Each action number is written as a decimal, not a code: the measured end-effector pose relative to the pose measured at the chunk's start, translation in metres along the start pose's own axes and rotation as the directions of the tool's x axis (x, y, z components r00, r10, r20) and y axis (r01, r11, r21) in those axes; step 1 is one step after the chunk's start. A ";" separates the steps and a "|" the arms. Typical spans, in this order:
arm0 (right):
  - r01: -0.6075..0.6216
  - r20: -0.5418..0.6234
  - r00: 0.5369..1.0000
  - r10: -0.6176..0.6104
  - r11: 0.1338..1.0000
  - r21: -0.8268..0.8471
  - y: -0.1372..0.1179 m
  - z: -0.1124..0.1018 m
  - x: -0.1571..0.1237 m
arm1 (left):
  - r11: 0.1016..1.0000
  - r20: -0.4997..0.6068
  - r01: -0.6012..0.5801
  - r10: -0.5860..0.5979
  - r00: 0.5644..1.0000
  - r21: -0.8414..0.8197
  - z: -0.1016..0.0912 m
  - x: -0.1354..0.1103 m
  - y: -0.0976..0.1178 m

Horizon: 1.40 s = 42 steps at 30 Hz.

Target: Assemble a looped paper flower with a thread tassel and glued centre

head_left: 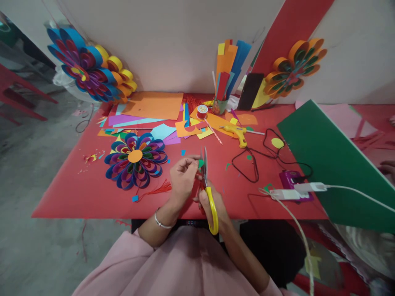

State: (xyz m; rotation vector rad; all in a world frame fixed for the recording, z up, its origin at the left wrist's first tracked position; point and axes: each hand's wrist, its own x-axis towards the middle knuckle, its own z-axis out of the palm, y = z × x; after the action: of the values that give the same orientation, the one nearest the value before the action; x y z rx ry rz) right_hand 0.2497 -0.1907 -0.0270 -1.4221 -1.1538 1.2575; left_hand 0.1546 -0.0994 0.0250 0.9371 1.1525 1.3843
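My left hand (pixel 182 177) pinches a small piece of green paper (pixel 200 163) over the near middle of the table. My right hand (pixel 213 201) is wrapped round a pair of yellow-handled scissors (pixel 212 209). Their blades point away from me, slightly parted, right beside the green piece; whether they touch it I cannot tell. Left of my hands lies a paper flower (pixel 135 160) of blue, purple and green loops with an orange disc at its centre. A red tassel (pixel 157 189) with a blue paper square lies just below it.
The red table (pixel 77 193) carries coloured paper sheets (pixel 151 105), a thread spool (pixel 202 111), a cup of paper strips (pixel 219 106) and a yellow glue gun (pixel 239 133) with a looping black cord. A power strip (pixel 286 193) and green board (pixel 336 172) lie right. Finished flowers lean against the wall.
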 end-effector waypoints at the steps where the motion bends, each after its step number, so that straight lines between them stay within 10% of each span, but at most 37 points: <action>1: 0.000 0.009 1.000 0.000 1.000 0.009 -0.001 0.000 0.000 | 1.000 0.001 -0.001 0.001 1.000 0.003 0.000 0.000 -0.001; 14: -0.005 0.009 1.000 0.005 1.000 0.029 -0.018 -0.004 -0.001 | 0.998 0.004 -0.025 0.025 1.000 0.050 0.002 0.000 0.005; 19: 0.039 -0.157 0.985 -0.075 0.975 -0.220 -0.028 -0.029 0.013 | 0.993 0.010 -0.088 0.087 0.996 0.083 -0.005 0.007 0.005; 24: -0.068 -0.281 0.911 -0.302 0.560 -0.825 -0.019 -0.067 0.033 | 0.995 0.051 -0.062 0.058 0.997 0.073 -0.019 0.018 -0.002; 28: -0.030 -0.178 0.893 -0.413 0.340 -0.940 -0.008 -0.083 0.041 | 0.993 0.079 -0.047 0.038 0.996 0.110 -0.036 0.017 -0.010; 33: 0.131 -0.197 0.837 -0.510 0.537 -0.833 -0.010 -0.071 0.036 | 0.969 0.105 -0.047 0.022 0.994 0.243 -0.051 0.000 -0.020; 37: 0.312 -0.098 0.921 -0.378 0.862 -0.400 -0.011 -0.043 0.027 | 0.915 0.261 -0.161 0.064 0.963 0.369 -0.051 -0.017 -0.027; 42: 0.256 -0.080 0.961 -0.265 0.961 -0.101 0.007 -0.026 0.029 | 0.812 0.346 -0.334 0.175 0.922 0.478 -0.048 -0.031 -0.034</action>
State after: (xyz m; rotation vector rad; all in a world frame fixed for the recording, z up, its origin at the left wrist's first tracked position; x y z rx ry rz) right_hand 0.2777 -0.1644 -0.0363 -1.3280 -1.3005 0.9562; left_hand 0.1207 -0.1379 -0.0171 1.6933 1.2353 1.0909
